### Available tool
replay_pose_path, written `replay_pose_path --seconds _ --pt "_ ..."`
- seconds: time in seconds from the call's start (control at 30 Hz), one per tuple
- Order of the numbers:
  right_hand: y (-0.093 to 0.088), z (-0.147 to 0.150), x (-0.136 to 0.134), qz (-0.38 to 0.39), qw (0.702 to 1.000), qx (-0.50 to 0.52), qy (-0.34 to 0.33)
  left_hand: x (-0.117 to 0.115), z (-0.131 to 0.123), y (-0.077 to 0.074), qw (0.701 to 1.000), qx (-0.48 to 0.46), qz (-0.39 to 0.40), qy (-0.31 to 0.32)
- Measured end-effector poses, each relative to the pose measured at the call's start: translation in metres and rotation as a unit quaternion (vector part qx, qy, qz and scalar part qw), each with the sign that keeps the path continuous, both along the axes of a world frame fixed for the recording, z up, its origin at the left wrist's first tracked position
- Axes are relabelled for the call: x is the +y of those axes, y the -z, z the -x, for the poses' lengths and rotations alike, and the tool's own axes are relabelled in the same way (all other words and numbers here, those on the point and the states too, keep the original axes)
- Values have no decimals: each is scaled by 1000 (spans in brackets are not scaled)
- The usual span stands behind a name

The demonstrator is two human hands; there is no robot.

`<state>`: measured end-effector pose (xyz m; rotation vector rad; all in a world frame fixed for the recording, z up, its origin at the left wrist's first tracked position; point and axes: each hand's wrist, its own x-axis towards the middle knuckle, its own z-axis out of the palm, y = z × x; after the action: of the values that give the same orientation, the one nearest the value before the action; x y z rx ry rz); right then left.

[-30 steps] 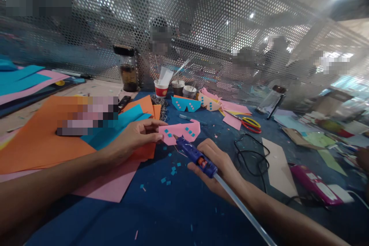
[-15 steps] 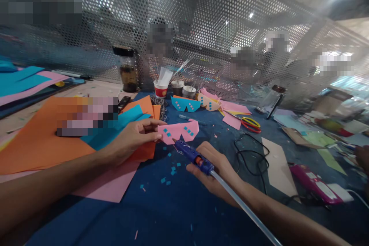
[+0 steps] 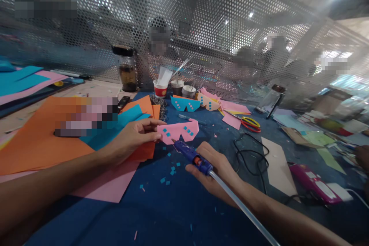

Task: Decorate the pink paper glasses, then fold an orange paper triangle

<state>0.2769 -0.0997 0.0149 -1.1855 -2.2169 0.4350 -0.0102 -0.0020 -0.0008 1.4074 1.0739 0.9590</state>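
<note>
Head view: left grip point(image 3: 135, 138) pinches left end of pink paper shape point(image 3: 180, 131), unchanged, above mid worktop point(image 3: 178, 207). Right grip point(image 3: 219, 169) closed round blue glue gun point(image 3: 191, 155); nozzle pulled nearer, now at shape's near edge, off its face.

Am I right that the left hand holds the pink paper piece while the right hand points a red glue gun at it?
No: the head view shows the glue gun is blue, not red. The left hand does hold the pink paper piece, and the right hand points the gun at it.
</note>
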Motion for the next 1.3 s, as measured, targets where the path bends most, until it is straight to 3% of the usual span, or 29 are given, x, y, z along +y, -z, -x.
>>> replay_pose_path --seconds 1.3 --pt "4 0 0 -20 999 -36 7 2 2 3 999 -27 16 16"
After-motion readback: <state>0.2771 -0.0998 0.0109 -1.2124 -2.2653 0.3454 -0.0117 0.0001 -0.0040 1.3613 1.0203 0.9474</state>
